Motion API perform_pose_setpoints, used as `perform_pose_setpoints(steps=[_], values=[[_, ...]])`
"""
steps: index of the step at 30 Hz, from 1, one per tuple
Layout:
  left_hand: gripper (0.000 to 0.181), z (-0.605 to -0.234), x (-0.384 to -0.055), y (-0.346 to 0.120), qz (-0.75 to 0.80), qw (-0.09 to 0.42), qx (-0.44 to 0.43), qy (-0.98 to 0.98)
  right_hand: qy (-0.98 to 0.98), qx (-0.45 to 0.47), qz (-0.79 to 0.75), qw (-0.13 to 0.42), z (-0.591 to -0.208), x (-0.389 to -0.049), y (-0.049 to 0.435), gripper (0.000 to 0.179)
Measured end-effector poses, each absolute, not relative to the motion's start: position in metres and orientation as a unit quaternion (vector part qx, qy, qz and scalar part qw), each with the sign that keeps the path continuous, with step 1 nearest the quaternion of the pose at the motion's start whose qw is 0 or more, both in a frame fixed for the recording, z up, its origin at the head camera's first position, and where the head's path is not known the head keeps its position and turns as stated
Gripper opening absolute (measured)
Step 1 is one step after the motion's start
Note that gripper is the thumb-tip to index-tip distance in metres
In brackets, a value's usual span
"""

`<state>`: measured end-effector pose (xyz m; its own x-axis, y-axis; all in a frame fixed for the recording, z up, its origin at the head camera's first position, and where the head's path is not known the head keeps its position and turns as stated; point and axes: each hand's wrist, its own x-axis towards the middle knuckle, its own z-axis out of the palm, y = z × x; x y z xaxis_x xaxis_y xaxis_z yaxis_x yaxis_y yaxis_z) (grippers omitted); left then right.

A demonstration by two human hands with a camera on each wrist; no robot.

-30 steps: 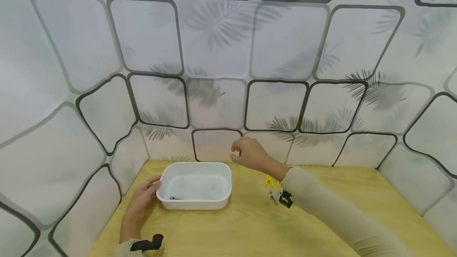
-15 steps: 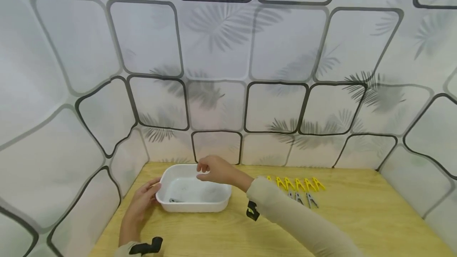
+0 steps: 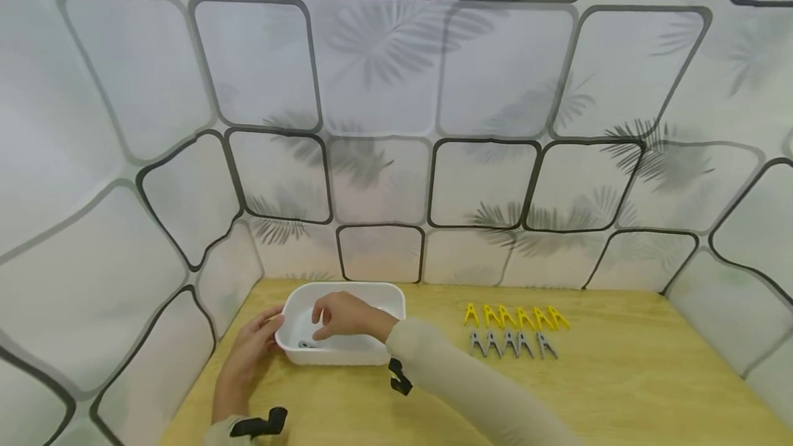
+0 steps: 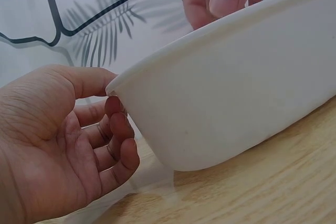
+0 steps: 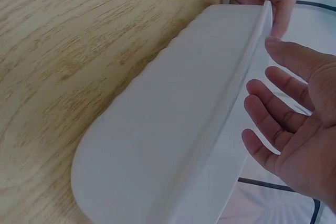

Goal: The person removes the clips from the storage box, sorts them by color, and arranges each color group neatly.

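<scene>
A white rectangular plastic tub (image 3: 337,358) stands on the wooden table at the left. My left hand (image 3: 246,349) holds its left end; in the left wrist view the thumb lies on the rim (image 4: 173,45) and the curled fingers (image 4: 122,125) are at the outer wall. My right hand (image 3: 347,314) is over the tub's inside, fingers bent and apart. Nothing shows between those fingers (image 5: 268,121) in the right wrist view. Just below the fingertips, a grey clothespin (image 3: 305,344) lies on the tub's floor, partly hidden by the front wall.
To the tub's right, several yellow clothespins (image 3: 506,316) lie in a row. Nearer me is a second row, of several grey clothespins (image 3: 510,343). A patterned cloth wall (image 3: 384,184) rises behind the wooden table (image 3: 619,363).
My right hand has moved left from above the clothespin rows and lowered into the tub, leaving both rows in view. The left hand stays on the tub's end.
</scene>
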<state>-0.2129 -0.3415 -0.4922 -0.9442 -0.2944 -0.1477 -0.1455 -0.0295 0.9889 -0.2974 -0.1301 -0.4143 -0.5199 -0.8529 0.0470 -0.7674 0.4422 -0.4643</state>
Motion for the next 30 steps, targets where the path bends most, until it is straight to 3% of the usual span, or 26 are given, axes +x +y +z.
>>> perform_pose_setpoints(steps=[15, 30], values=[[0.056, -0.487, -0.217, -0.342, -0.725, 0.052, 0.145, -0.672, 0.87, -0.472, -0.105, 0.091, -0.43, -0.292, -0.158, 0.014], [0.055, -0.491, -0.214, -0.342, -0.727, 0.053, 0.151, -0.668, 0.899, -0.422, -0.096, 0.072, -0.451, -0.301, -0.164, 0.011]])
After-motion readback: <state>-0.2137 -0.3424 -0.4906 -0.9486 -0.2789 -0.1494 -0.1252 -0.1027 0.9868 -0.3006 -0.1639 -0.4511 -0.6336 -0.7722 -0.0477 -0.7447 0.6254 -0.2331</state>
